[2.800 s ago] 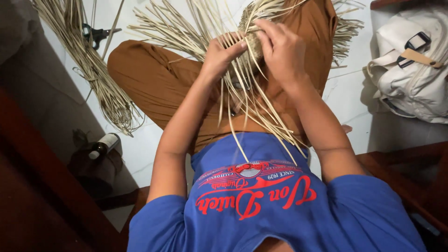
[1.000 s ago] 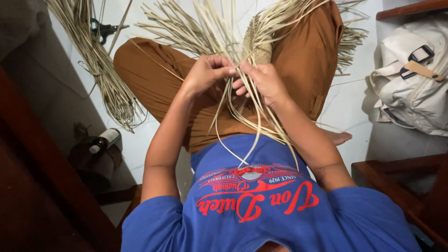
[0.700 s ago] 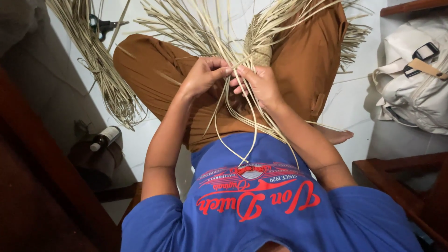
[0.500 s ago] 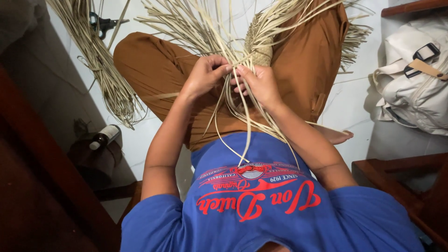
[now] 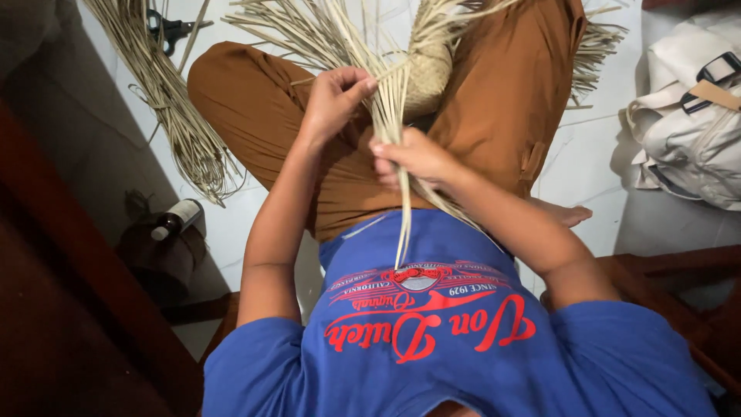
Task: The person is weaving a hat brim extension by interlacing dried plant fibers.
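I sit cross-legged in brown trousers (image 5: 262, 93) and a blue shirt. On my lap rests a partly woven straw piece (image 5: 429, 68) with many loose pale strips (image 5: 309, 31) fanning out from it. My left hand (image 5: 333, 96) pinches a few strips just left of the woven part. My right hand (image 5: 413, 158) is closed around a gathered bunch of strips (image 5: 403, 224) that hangs down toward my chest.
A loose bundle of straw strips (image 5: 166, 100) lies on the white tiled floor at the left, with black scissors (image 5: 171, 27) near its top. A dark bottle (image 5: 176, 220) lies lower left. A pale bag (image 5: 691, 116) sits at the right. Dark wooden furniture (image 5: 69, 309) borders both sides.
My right hand has slid lower along the strips, gathering them into one bunch toward my chest. My left hand stays up by the woven part.
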